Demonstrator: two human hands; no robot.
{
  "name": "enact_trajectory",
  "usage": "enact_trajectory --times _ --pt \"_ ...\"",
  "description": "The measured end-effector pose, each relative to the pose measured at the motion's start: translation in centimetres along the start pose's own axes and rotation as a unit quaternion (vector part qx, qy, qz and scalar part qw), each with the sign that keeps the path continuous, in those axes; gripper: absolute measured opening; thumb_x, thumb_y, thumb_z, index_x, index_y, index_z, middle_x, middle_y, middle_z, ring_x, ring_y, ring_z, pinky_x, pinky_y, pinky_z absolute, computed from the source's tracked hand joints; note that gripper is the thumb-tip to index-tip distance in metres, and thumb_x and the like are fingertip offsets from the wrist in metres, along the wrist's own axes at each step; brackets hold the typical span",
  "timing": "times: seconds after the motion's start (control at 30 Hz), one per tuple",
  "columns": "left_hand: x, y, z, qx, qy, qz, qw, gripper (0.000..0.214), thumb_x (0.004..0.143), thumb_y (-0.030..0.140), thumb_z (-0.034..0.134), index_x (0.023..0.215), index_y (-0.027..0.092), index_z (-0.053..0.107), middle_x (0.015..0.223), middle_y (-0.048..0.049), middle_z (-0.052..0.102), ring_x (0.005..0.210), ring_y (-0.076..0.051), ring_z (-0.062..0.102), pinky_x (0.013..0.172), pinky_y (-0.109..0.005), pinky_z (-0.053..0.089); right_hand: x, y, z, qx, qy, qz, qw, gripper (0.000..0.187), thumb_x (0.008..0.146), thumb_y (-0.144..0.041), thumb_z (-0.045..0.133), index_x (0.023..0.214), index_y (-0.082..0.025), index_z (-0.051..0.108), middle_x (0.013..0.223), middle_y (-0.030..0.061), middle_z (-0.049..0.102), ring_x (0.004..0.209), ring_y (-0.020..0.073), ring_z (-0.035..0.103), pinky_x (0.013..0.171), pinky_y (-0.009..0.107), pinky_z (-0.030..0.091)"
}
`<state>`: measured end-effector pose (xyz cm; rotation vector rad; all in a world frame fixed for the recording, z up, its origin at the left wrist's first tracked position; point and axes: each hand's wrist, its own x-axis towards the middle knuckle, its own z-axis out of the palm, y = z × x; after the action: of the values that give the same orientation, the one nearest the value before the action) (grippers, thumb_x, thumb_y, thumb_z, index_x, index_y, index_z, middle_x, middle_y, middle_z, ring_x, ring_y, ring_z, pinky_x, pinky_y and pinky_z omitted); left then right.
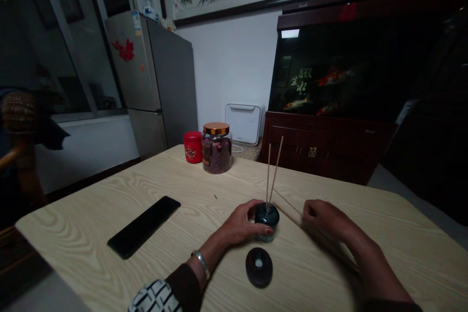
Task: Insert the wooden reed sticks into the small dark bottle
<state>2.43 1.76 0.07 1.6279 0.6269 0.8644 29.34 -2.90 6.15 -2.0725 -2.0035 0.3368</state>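
A small dark round bottle [267,221] stands on the light wooden table [109,195], with two thin reed sticks [272,170] rising from its neck. My left hand [241,226] is wrapped round the bottle's left side. My right hand [325,219] rests on the table just right of the bottle, fingers pinched on more thin sticks [288,209] lying flat there. The bottle's dark round lid [259,266] lies on the table in front of it, nearer to me.
A black phone [144,226] lies at the left. A red tin [192,146] and a glass jar with a copper lid [217,148] stand at the far edge. Beyond are a fridge [153,83], a white appliance [243,123] and a fish tank [329,78] on a dark cabinet.
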Motion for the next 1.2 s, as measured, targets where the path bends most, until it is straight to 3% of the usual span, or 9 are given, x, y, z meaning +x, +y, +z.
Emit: enact_trajectory --times 0.1,0.13,0.2,0.3,0.4,0.7,0.87,1.07,1.2 --pt "-0.1 0.2 0.1 -0.007 -0.004 0.002 1.0 0.068 0.06 0.031 0.09 0.121 0.014 0.064 0.11 -0.0096 0.069 0.104 -0.025 0.061 0.092 -0.034 0.046 -1.2 -1.5 -3.6 0.119 0.107 -0.054 0.986 0.015 0.087 -0.032 0.056 0.079 -0.02 0.062 0.073 0.0028 0.066 0.068 0.016 0.059 0.061 0.027 0.042" --pt "-0.1 0.2 0.1 -0.009 -0.005 0.0 1.0 0.068 0.06 0.03 0.09 0.121 0.014 0.063 0.111 -0.0098 0.069 0.104 -0.025 0.061 0.092 -0.035 0.046 -1.7 -2.2 -4.7 0.196 0.162 -0.072 0.965 0.019 0.086 -0.038 0.058 0.082 -0.02 0.063 0.071 0.0024 0.065 0.066 0.016 0.059 0.058 0.027 0.043" --pt "-0.2 0.4 0.2 -0.01 -0.005 -0.003 1.0 0.069 0.06 0.03 0.09 0.122 0.014 0.063 0.11 -0.01 0.069 0.103 -0.025 0.062 0.091 -0.035 0.046 -2.6 -3.9 -6.3 0.358 0.272 -0.091 0.888 0.024 0.082 -0.044 0.066 0.085 -0.02 0.064 0.07 0.0021 0.065 0.063 0.0157 0.06 0.053 0.026 0.046" --pt "-0.2 0.4 0.2 -0.007 -0.002 -0.001 1.0 0.068 0.06 0.031 0.09 0.121 0.014 0.063 0.109 -0.0098 0.069 0.102 -0.025 0.062 0.09 -0.034 0.046 -3.3 -6.4 -6.9 0.487 0.379 -0.096 0.781 0.024 0.078 -0.041 0.075 0.086 -0.021 0.065 0.075 0.0016 0.067 0.067 0.0149 0.063 0.053 0.024 0.051" --pt "-0.1 0.2 0.1 -0.012 -0.005 0.004 1.0 0.068 0.06 0.031 0.09 0.12 0.013 0.064 0.109 -0.0098 0.068 0.102 -0.025 0.062 0.091 -0.034 0.046 -3.3 -8.2 -5.9 0.493 0.419 -0.103 0.756 0.022 0.079 -0.039 0.075 0.087 -0.021 0.065 0.076 0.0011 0.067 0.067 0.0141 0.063 0.054 0.024 0.053" --pt "-0.2 -0.2 0.0 -0.03 -0.002 0.008 1.0 0.069 0.058 0.034 0.09 0.119 0.015 0.064 0.104 -0.0081 0.069 0.096 -0.022 0.062 0.087 -0.033 0.046 -1.9 -10.5 -2.4 0.42 0.342 -0.099 0.835 0.023 0.083 -0.041 0.07 0.088 -0.02 0.064 0.078 0.0016 0.066 0.067 0.0149 0.062 0.057 0.027 0.054" --pt "-0.4 0.4 0.0 -0.019 0.012 -0.008 1.0 0.073 0.055 0.035 0.091 0.12 0.015 0.065 0.103 -0.0075 0.069 0.094 -0.022 0.062 0.084 -0.031 0.046 -0.9 -10.4 -0.7 0.353 0.188 -0.101 0.911 0.032 0.084 -0.051 0.065 0.091 -0.02 0.063 0.084 0.0042 0.067 0.072 0.0181 0.064 0.061 0.03 0.054" --pt "-0.3 0.3 0.0 -0.051 0.007 -0.014 0.999 0.074 0.052 0.036 0.092 0.118 0.015 0.065 0.1 -0.0073 0.07 0.089 -0.02 0.062 0.079 -0.029 0.046 -0.7 -7.1 -1.6 0.272 0.089 -0.062 0.956 0.04 0.087 -0.06 0.051 0.082 -0.021 0.058 0.071 0.0022 0.061 0.062 0.017 0.059 0.056 0.029 0.049" --pt "-0.3 0.0 0.0 -0.059 0.008 -0.017 0.998 0.076 0.051 0.036 0.093 0.119 0.015 0.065 0.1 -0.0071 0.069 0.089 -0.02 0.062 0.079 -0.029 0.047 -0.3 -3.6 -1.2 0.083 0.003 -0.063 0.995 0.024 0.085 -0.044 0.053 0.076 -0.022 0.059 0.072 0.0034 0.066 0.065 0.0183 0.059 0.058 0.028 0.044"
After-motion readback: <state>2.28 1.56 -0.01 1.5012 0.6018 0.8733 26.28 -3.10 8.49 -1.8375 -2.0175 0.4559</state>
